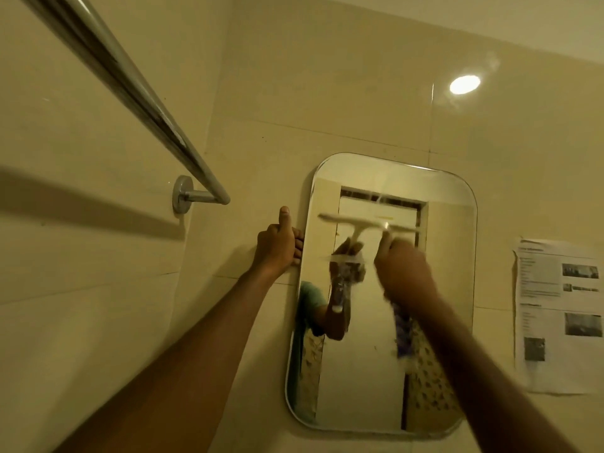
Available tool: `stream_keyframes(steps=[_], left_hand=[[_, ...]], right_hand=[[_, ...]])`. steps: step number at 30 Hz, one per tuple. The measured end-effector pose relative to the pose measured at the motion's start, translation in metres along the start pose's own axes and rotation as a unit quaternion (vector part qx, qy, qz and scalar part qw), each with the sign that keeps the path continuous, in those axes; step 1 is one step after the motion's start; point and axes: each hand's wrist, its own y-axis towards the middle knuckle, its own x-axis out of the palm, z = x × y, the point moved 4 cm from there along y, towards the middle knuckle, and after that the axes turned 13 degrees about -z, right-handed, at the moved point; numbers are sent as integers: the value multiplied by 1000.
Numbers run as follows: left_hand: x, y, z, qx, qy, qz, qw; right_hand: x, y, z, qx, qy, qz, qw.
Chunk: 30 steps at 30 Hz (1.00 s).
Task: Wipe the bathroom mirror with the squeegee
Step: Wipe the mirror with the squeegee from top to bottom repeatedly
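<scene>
A rounded rectangular mirror (441,289) hangs on the beige tiled wall. A white squeegee (369,223) lies with its blade horizontal across the upper part of the glass, blurred. My right hand (403,273) is shut on its handle, just below the blade. A purple-and-white object hangs under that wrist, too blurred to identify. My left hand (277,248) grips the mirror's left edge, thumb pointing up along the wall. The glass reflects my arm, the squeegee and a doorway.
A chrome towel rail (130,93) runs diagonally from the upper left to its wall mount (183,194), left of the mirror. A printed paper sheet (559,315) is stuck to the wall on the right. A lamp glare (464,84) shines on the tiles above.
</scene>
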Motion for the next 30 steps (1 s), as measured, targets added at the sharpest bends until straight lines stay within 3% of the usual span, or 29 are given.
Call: stream_keyframes(steps=[3, 6, 12, 18, 22, 30], left_hand=[[-1, 1, 1, -2, -1, -4, 1000], [0, 0, 2, -5, 4, -3, 1000], [-1, 1, -1, -20, -16, -1, 1000], [-3, 5, -3, -20, -3, -12, 1000], [0, 1, -8, 6, 62, -13, 998], [3, -22, -38, 10, 120, -12, 993]], right_hand=[[46, -55, 22, 21, -31, -39, 999], [42, -59, 17, 19, -24, -57, 998], [3, -22, -6, -47, 2, 14, 999], [81, -99, 46, -4, 16, -35, 999], [121, -151, 64, 44, -8, -81, 996], [65, -104, 28, -15, 27, -14, 999]])
